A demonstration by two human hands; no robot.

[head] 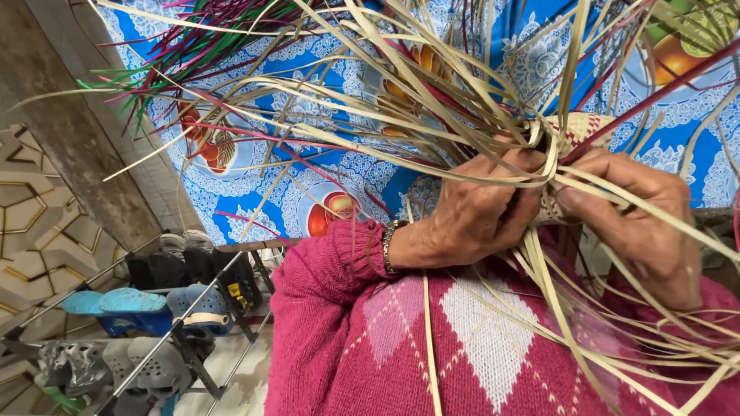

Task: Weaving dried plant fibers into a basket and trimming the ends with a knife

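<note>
While both hands work close together, the left hand (474, 212) and right hand (644, 216) each clamp pale straw strips (432, 166) around one small woven piece (574, 131) sitting just above and between them. Too many loose strips to count fan out past the fingers, a few magenta and green ones (166, 58) up to the left, hiding part of the weave. Beyond the hands hangs one blue patterned cloth (277, 200); down to the left, one shoe rack (154, 331).

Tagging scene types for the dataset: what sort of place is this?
Probably a home, used for hand weaving: a shoe rack with slippers, a blue patterned tablecloth, and both hands working pale straw strips into a woven piece.
</note>
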